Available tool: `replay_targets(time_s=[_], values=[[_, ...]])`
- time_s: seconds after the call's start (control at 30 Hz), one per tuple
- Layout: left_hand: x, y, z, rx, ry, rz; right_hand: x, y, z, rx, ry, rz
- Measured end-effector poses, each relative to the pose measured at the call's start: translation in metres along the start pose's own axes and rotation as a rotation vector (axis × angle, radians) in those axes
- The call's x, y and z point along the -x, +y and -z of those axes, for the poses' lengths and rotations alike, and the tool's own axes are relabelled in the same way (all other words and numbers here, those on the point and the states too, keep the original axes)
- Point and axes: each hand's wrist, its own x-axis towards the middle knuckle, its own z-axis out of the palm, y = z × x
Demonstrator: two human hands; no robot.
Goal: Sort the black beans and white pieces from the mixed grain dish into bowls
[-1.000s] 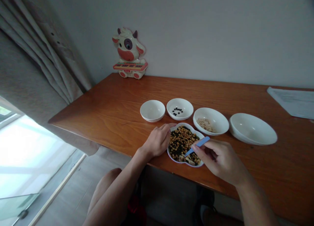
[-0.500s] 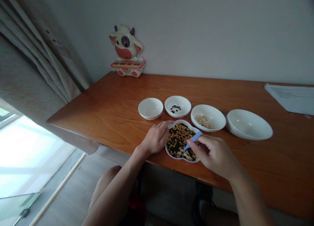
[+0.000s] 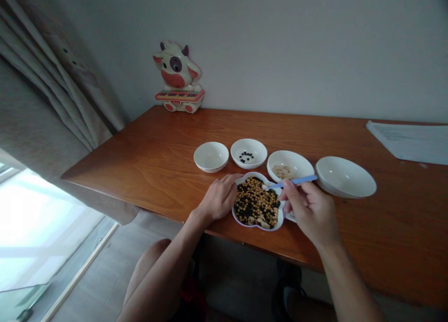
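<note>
My left hand (image 3: 220, 197) is curled against the left edge of a white, lobed dish (image 3: 282, 218) with a lilac rim, its fingertips at the upper rim. The dish holds a mix of yellow and black beans, with a few pale pieces (image 3: 261, 221) near the front. My right hand (image 3: 311, 210) pinches a slim blue tool (image 3: 297, 180) over the dish's right side. A small pale piece (image 3: 264, 187) shows at the tool's tip; whether it is gripped or just behind cannot be made out. Close behind the dish, a white bowl (image 3: 297, 159) contains pale pieces.
Along the wooden table (image 3: 140, 172) stand a white bowl (image 3: 211, 157) at left, a bowl (image 3: 259, 149) with several black beans, and a larger bowl (image 3: 346, 176) at right. A cow toy (image 3: 178, 79) with a keyboard stands against the wall; a white sheet (image 3: 413, 140) lies far right.
My right hand has moved the blue tool's tip from the front of the dish up to its back right. The tool now lies flatter. The view has shifted slightly; my left hand stays at the dish.
</note>
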Motion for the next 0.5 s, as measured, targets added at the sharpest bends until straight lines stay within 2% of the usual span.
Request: replay_targets(time_s=[0.1,0.17,0.33,0.5], values=[[0.0000,0.0007,0.0002,0.000,0.001,0.006,-0.0012,0.0037,-0.0005,-0.008,0.178,-0.047],[-0.0002,0.0014,0.0005,-0.001,-0.005,0.006,-0.0019,0.0051,-0.0011,-0.009,0.245,-0.083],[-0.0005,0.0016,0.0004,0.000,-0.006,0.014,-0.0031,0.0073,-0.0036,0.033,0.308,-0.121],[-0.0006,0.0002,-0.0003,-0.005,0.001,0.013,-0.0042,0.0109,-0.0031,0.084,0.308,-0.129]])
